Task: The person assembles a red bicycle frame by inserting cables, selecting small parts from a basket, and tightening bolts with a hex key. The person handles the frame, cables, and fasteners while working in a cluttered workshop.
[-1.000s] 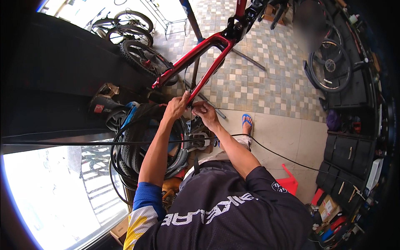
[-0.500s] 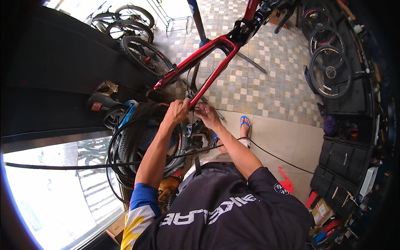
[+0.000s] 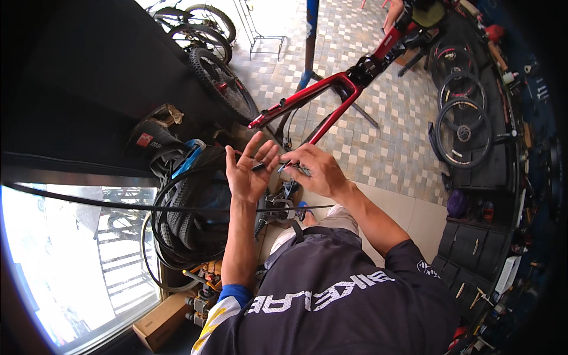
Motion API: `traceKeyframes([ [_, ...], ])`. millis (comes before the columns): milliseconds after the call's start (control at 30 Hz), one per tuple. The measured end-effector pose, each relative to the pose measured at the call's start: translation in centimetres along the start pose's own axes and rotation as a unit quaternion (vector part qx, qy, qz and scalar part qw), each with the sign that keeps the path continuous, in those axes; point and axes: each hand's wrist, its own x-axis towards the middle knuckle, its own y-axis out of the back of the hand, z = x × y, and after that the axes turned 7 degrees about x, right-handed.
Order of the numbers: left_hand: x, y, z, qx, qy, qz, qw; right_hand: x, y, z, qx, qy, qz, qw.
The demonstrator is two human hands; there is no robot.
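Note:
My left hand (image 3: 248, 174) is turned palm up, its fingers spread. Across its fingers lies a small black cylindrical part (image 3: 258, 167). Close beside it, my right hand (image 3: 319, 170) has its fingers bent together around a small metallic piece (image 3: 285, 167), whose kind I cannot make out. Just beyond both hands is a red bicycle frame (image 3: 334, 118), its forked rear end pointing toward me. Neither hand touches the frame.
A blue stand post (image 3: 310, 41) rises behind the frame. Coiled tyres (image 3: 183, 219) are heaped at the left, and a dark cable (image 3: 118, 204) crosses in front of me. Several wheels (image 3: 464, 130) lean at the right. A cardboard box (image 3: 163, 319) sits lower left.
Both hands have come away from the end of the red frame. My left hand has turned palm up and opened. The frame appears farther up and right as the view shifts.

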Motion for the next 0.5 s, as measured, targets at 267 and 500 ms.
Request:
traceKeyframes([
  [267,-3.8,-3.6,0.7,0.08,-0.033,-0.009,0.996,1.8,-3.5,-2.0,0.048,0.024,-0.056,0.997],
  [500,-5.5,-5.0,1.1,0.085,-0.065,-0.028,0.994,2.0,-3.3,-3.7,0.118,-0.011,-0.057,0.991],
])
